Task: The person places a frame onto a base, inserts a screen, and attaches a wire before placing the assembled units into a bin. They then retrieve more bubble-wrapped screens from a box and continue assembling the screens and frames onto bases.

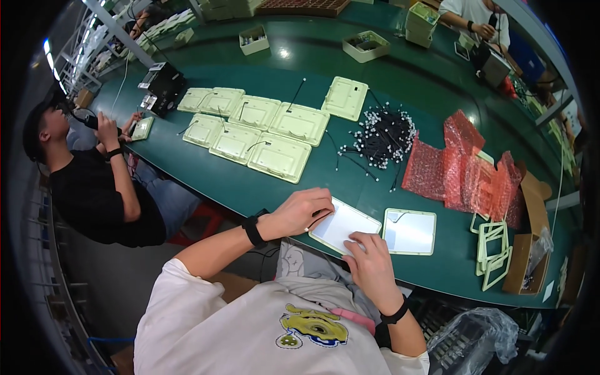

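Over on the left a co-worker in a black T-shirt (94, 187) sits near a black boxy unit (165, 89), two open cream bins (370, 56) stand across the way beside stacked pale boxes (419, 34), another co-worker in white (462, 12) is at upper right, and clear plastic sheeting (484, 337) slumps crumpled at lower right.

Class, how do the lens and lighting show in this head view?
Head view: the green bench bows toward the rim, with blackened picture corners; head view: the white panels carry a pale, bright sheen; head view: a glare spot shows on the bench beside the small bin.
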{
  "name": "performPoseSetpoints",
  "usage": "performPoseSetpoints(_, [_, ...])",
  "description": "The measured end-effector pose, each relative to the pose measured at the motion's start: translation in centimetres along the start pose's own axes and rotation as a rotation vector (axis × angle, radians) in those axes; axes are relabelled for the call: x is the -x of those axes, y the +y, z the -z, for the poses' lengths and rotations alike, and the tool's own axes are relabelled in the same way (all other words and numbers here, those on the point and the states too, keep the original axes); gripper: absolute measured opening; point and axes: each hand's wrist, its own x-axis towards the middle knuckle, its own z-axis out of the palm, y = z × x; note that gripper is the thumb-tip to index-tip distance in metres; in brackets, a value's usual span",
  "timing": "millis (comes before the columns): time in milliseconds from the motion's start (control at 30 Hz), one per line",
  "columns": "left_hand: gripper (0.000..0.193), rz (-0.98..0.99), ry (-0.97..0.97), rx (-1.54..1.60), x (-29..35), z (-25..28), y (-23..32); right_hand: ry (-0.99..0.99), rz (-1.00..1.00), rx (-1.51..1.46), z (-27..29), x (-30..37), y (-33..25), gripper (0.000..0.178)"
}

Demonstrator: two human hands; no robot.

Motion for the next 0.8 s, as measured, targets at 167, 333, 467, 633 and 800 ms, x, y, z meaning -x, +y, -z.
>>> performPoseSetpoints(167, [0.013, 0.009, -0.02, 0.06, 0.2, 0.3, -1.1, -0.009, -0.031, 0.007, -0.2, -0.1, -0.1, 0.034])
performPoseSetpoints(333, [0.012, 0.049, -0.091, 0.091, -0.6, 1.4, -1.0, 0.024, -0.005, 0.0, -0.6, -0.7, 0.3, 0.034])
performPoseSetpoints(467, [0.012, 0.028, -0.195, 0.07, -1.5, 2.1, -0.8, 0.032, -0.014, -0.001, -0.8, -0.3, 0.5, 0.035])
performPoseSetpoints(633, [0.011, -0.014, -0.285, 0.004, -2.6, 2.3, -0.2, 0.033, -0.019, 0.007, -1.0, 0.2, 0.8, 0.035])
performPoseSetpoints(800, [0.013, -0.018, -0.24, -0.026, -1.2, 1.2, -1.4, 0.028, -0.021, 0.009, -1.3, 0.3, 0.6, 0.035])
